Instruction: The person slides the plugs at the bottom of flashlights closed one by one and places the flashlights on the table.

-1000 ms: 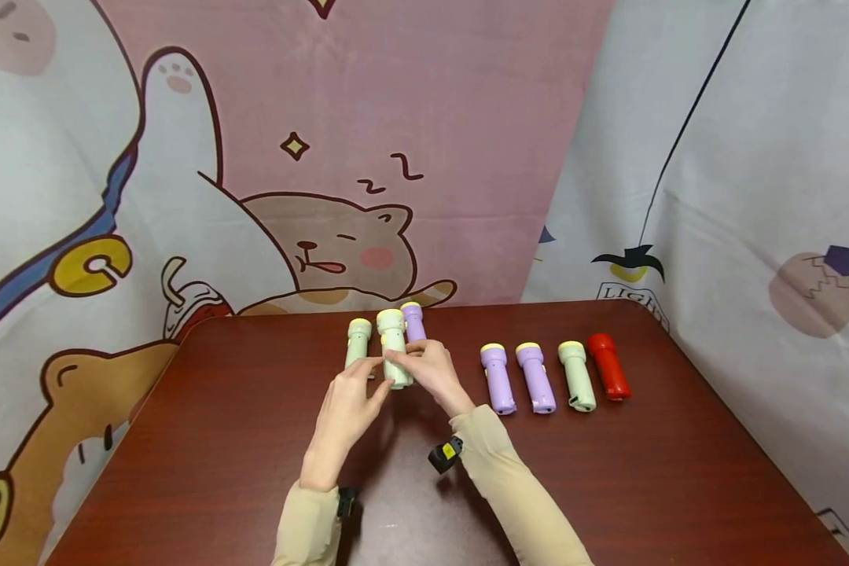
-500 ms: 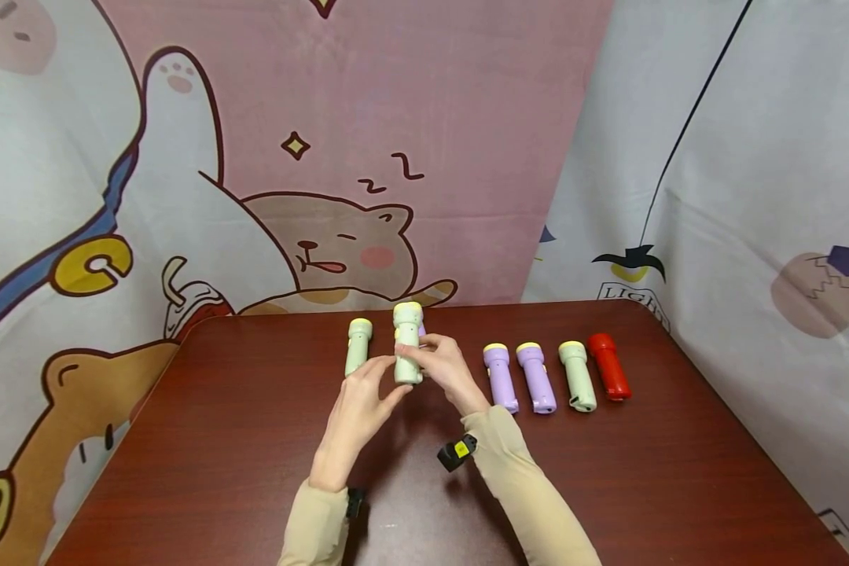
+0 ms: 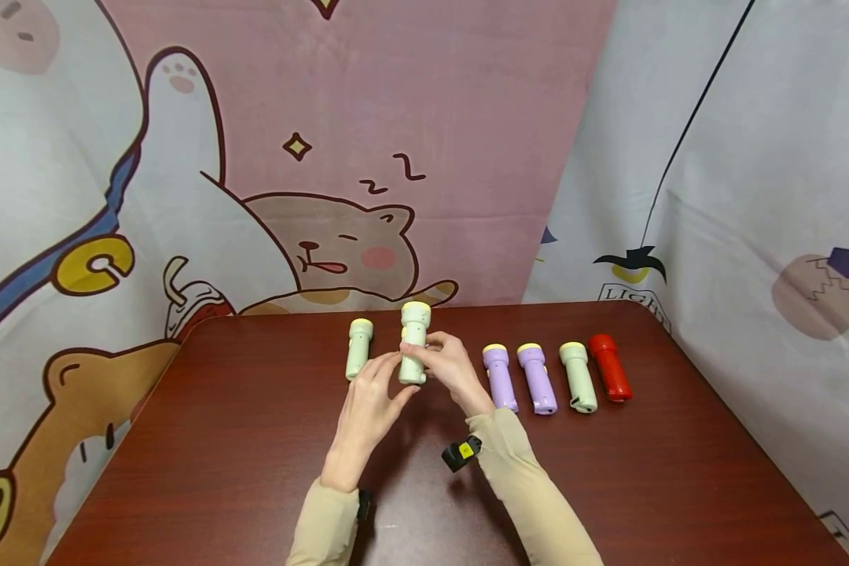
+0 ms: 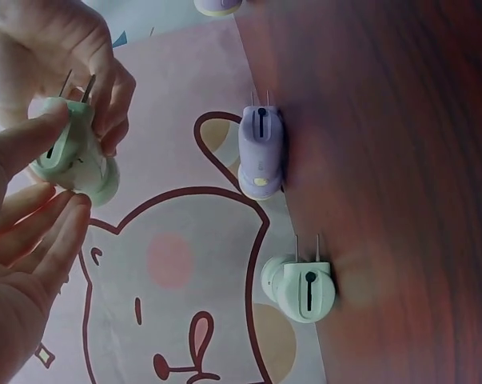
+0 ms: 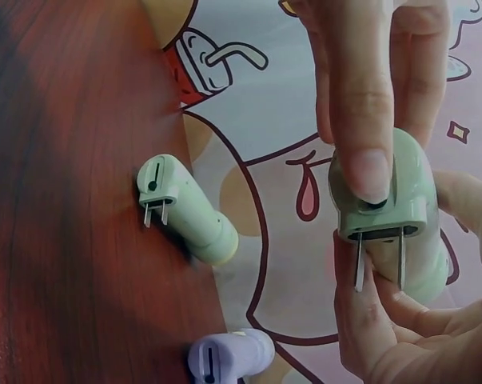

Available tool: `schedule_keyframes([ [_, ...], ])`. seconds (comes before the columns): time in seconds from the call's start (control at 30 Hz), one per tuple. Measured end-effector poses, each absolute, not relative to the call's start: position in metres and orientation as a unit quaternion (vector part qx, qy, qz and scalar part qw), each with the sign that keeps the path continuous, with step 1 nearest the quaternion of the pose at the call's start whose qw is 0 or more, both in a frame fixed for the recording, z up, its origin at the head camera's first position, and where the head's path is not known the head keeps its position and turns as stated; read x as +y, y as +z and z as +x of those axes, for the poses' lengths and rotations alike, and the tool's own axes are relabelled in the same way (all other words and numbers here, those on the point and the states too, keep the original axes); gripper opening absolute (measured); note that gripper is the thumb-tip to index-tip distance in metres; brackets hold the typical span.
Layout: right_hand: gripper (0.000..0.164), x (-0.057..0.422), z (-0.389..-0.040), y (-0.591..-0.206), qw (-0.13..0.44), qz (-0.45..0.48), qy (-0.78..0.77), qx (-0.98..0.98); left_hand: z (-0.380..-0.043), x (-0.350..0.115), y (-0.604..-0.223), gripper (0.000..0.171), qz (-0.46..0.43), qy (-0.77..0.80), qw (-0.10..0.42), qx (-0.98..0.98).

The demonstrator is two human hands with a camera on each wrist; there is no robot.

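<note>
A light green flashlight (image 3: 413, 338) with a yellow rim is held above the table by both hands. My right hand (image 3: 456, 369) grips its body with thumb and fingers. My left hand (image 3: 368, 409) holds it near the tail end; in the right wrist view, the left thumb (image 5: 367, 160) presses on the slider there. Two metal prongs (image 5: 400, 260) stick out of that end. A second green flashlight (image 3: 358, 350) lies to the left, its prongs out in both wrist views. A purple flashlight (image 4: 260, 152), also with prongs out, is hidden behind the held one in the head view.
To the right, two purple flashlights (image 3: 535, 379), a green flashlight (image 3: 578, 377) and a red flashlight (image 3: 610, 368) lie in a row on the brown table (image 3: 255, 464). A cartoon-printed cloth (image 3: 467, 157) hangs behind the table's far edge.
Both hands have moved slightly right with the green flashlight, which now covers the purple one behind it. The other flashlights have not moved.
</note>
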State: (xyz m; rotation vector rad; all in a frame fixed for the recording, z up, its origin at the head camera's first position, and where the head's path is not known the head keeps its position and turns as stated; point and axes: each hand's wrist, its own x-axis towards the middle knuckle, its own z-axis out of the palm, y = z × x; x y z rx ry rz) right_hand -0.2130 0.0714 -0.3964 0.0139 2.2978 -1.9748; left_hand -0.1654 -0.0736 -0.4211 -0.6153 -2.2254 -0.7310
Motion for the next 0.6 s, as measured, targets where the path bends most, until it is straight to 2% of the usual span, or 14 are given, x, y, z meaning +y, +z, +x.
schedule_keyframes([
  [0.6,0.049,0.0735,-0.2101,-0.3903,0.059,0.009,-0.642,0.764,-0.1662,-0.0715,-0.4214,0.052,-0.240,-0.276,0.383,-0.848],
])
